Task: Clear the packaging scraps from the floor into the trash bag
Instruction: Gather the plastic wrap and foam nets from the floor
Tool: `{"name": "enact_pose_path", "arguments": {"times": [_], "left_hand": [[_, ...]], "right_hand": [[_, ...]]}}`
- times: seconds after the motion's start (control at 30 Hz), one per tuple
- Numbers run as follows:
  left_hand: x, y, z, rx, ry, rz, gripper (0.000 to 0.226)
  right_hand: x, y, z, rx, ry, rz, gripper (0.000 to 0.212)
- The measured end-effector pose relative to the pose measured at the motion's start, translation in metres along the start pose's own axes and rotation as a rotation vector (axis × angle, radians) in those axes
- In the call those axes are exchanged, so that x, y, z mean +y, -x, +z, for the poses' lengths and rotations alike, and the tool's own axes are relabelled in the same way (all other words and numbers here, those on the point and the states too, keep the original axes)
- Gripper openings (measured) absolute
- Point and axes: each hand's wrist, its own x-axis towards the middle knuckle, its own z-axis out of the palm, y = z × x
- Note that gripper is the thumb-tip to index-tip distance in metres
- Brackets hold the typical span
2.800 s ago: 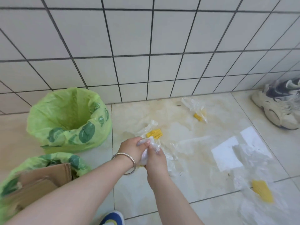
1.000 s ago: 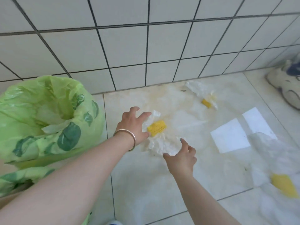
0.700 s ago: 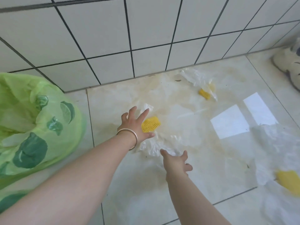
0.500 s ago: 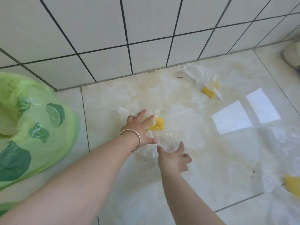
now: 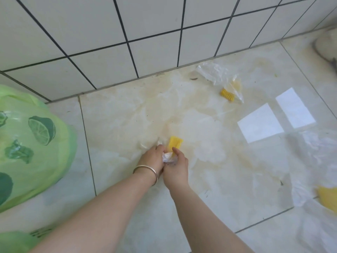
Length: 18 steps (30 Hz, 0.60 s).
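White square wall tiles with dark grout fill the upper part of the frame, and a glossy cream marble-patterned floor (image 5: 209,179) lies below. At the centre, a crumpled clear plastic wrapper (image 5: 168,157) is pinched between the left hand (image 5: 152,160) and the right hand (image 5: 176,166); the fingers of both are curled and pressed together on it, apparently to ball it up for one carry. A ridged yellow foam piece (image 5: 175,142) sticks up just beyond the fingertips, seemingly part of the same bundle. A light green plastic trash bag printed with lime slices (image 5: 32,147) sits open at the left edge, within reach. More scraps remain: another clear wrapper with a small yellow piece (image 5: 227,94) near the wall at upper right, and a crinkled clear sheet with a yellow piece (image 5: 326,198) at the right edge.
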Motion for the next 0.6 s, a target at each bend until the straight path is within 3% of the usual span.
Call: {"name": "enact_pose_path", "arguments": {"times": [0.13,0.3,0.47,0.6], "left_hand": [[0.012,0.013,-0.009,-0.006,0.034,-0.073,0.025],[0.023,0.048,-0.050,0.080,0.266,-0.074,0.014],[0.018,0.086,-0.108,0.310,0.468,-0.031,0.033],[-0.003,0.121,-0.163,0.565,0.509,0.019,0.031]], "right_hand": [[0.000,0.009,-0.012,-0.036,-0.042,-0.019,0.060],[-0.032,0.031,-0.015,-0.096,0.098,-0.189,0.045],[-0.077,0.064,0.007,-0.067,0.177,-0.410,0.040],[-0.122,0.103,0.043,-0.056,0.220,-0.612,0.038]]}}
